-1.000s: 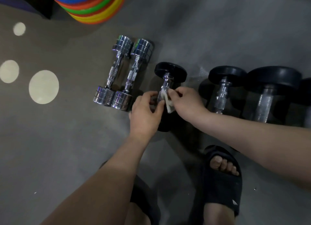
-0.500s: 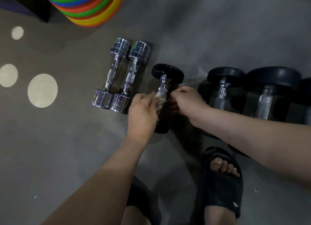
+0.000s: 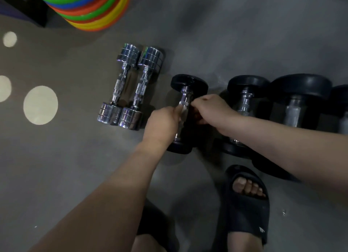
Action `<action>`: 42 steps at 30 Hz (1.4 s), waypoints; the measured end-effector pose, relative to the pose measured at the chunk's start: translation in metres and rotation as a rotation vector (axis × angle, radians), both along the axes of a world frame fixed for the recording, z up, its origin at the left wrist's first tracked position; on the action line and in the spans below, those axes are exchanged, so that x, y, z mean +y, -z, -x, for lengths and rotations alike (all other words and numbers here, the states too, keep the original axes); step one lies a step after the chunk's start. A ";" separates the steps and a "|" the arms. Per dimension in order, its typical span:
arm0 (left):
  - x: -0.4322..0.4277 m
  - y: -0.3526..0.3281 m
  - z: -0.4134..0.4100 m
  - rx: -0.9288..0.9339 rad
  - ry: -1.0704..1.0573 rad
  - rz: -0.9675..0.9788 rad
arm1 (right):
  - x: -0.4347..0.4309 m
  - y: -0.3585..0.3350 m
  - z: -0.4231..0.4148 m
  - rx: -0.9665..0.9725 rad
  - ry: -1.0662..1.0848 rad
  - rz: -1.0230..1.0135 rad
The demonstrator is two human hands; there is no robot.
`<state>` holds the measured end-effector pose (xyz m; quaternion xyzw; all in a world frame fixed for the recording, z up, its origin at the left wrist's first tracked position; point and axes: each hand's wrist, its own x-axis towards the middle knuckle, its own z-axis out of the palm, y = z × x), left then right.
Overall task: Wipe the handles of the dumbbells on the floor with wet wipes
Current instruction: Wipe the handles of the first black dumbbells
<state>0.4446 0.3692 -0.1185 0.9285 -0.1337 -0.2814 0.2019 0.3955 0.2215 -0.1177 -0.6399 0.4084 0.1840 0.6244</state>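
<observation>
A small black dumbbell (image 3: 189, 83) lies on the grey floor, its chrome handle pointing towards me. A pale wet wipe (image 3: 183, 110) is wrapped round the upper part of that handle. My left hand (image 3: 162, 123) pinches the wipe from the left side of the handle. From the right, my right hand (image 3: 211, 108) has its curled fingers closed on the wipe's other edge. The lower head of the dumbbell is partly hidden behind my left hand.
Two chrome dumbbells (image 3: 120, 84) (image 3: 140, 87) lie side by side to the left. Larger black dumbbells (image 3: 244, 99) (image 3: 299, 104) sit to the right. A stack of coloured discs (image 3: 88, 6) is at the top left. My foot in a black slipper (image 3: 246, 204) stands below.
The wipe passed from my right hand's grip to being wrapped on the handle, and now both hands hold it. Both hands moved slightly up the handle.
</observation>
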 end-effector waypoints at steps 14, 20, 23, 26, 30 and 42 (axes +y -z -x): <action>-0.034 -0.006 0.013 0.213 0.021 -0.002 | -0.020 -0.018 0.016 0.098 0.040 0.196; -0.024 -0.038 -0.008 -0.132 0.204 0.084 | -0.028 -0.033 0.010 -0.099 0.130 0.120; -0.030 -0.055 -0.030 -0.211 0.194 0.127 | -0.040 -0.042 -0.008 -0.308 0.239 -0.119; -0.031 -0.053 -0.032 -0.275 0.168 0.159 | -0.054 -0.055 -0.023 -0.362 0.137 -0.101; -0.025 -0.038 -0.014 -0.272 0.186 0.189 | -0.054 -0.061 -0.028 -0.246 -0.185 0.216; -0.012 -0.047 -0.021 -0.047 -0.107 0.336 | -0.067 -0.042 -0.024 -0.335 -0.143 0.073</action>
